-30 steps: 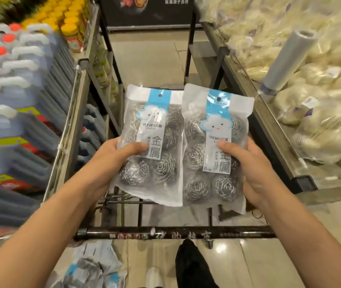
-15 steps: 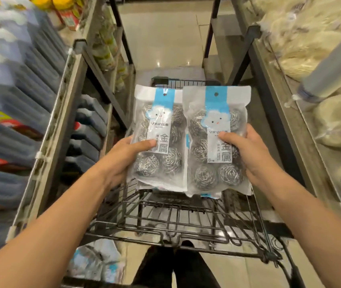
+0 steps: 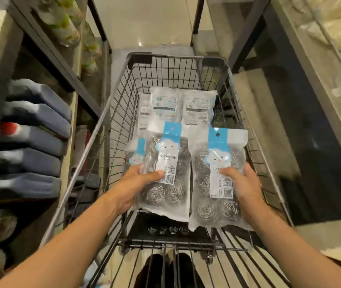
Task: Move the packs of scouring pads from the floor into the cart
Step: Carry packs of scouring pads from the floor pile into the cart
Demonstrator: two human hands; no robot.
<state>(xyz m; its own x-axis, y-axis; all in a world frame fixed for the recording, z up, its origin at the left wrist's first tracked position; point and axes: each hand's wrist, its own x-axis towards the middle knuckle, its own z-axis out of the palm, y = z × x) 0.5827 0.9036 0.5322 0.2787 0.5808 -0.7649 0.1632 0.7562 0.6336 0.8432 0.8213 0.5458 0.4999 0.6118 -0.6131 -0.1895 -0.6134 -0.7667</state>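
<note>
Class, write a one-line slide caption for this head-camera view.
Both hands, left and right, hold scouring-pad packs above a wire cart already holding several.

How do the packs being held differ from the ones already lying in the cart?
The held packs show their blue cloud-label fronts; the packs in the cart lie with printed white backs up. The held ones are gripped by the left hand and right hand above the basket; the others rest at its far end. All are clear bags.

Glossy beige floor (image 3: 155,19) between stocked metal shelves (image 3: 46,48).
</note>
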